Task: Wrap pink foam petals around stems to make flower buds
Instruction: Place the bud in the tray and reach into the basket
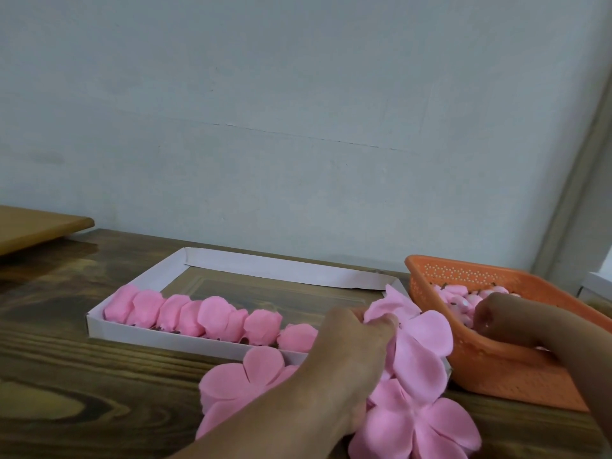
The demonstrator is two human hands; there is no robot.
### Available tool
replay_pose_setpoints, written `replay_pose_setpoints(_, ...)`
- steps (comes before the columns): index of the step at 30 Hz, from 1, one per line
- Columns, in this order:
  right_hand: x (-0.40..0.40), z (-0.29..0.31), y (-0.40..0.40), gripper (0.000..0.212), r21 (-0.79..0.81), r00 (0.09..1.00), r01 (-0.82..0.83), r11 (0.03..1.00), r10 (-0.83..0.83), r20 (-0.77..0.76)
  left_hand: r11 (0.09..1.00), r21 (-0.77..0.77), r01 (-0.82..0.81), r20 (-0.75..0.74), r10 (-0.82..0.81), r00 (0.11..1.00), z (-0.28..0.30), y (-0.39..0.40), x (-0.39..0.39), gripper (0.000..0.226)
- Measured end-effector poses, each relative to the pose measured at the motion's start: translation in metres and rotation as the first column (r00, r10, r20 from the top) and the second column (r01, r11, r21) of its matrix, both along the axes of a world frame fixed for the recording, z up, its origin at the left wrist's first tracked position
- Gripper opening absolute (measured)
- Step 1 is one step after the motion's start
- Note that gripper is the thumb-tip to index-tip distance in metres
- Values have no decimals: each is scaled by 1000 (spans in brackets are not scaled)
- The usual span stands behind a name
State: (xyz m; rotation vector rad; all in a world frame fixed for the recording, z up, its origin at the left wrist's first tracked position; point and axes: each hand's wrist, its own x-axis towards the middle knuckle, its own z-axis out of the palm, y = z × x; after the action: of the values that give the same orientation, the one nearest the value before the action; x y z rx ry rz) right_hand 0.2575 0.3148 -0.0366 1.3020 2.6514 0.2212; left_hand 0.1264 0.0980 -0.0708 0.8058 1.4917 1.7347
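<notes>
So the pink foam petals [415,366] are lying in a loose overlapping pile on the near right part of the table, spilling over the right end of the white cardboard tray [172,270] and trailing down toward the bottom edge of the view. The left hand [351,346] is sitting right on top of that pile, with petals poking out on both sides of it and under the wrist. Inside the tray, a row of finished pink buds [212,314] is lining up along the near wall, left to right, each touching the next one. Just beside the tray on the right, an orange perforated basket [490,369] is holding a bunch of small pinkish-white bud pieces [463,298], and the right hand [516,318] is reaching down into it.

Everything is resting on a dark wood-grain table [99,376]. A lighter wooden board [36,226] is sticking in at far left, and a plain pale wall [298,111] is filling the whole background.

Grip-wise: the left hand's fingers are curling down and pinching the top petal of the pile near its upper edge. The right hand's fingers are curling into the basket contents, but I honestly can't tell whether they're actually holding anything.
</notes>
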Motion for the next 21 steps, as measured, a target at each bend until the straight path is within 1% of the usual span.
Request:
replay_pose_setpoints(9, 3, -5, 12, 16, -38, 1000, 2, 999, -4, -30, 1000, -9, -17, -3, 17, 1000, 2, -1, 0, 21)
replay_pose_setpoints(14, 3, -10, 17, 21, -69, 1000, 1, 998, -2, -14, 1000, -7, -15, -11, 14, 1000, 3, -2, 1, 19)
replay_pose_setpoints(17, 4, -13, 20, 17, -70, 1000, 9, 997, -10, -5, 1000, -6, -16, -17, 15, 1000, 4, -2, 1, 16)
replay_pose_setpoints(21, 4, -13, 21, 20, -51, 1000, 13, 999, -13, 8, 1000, -12, -18, -13, 18, 1000, 5, -3, 1, 21)
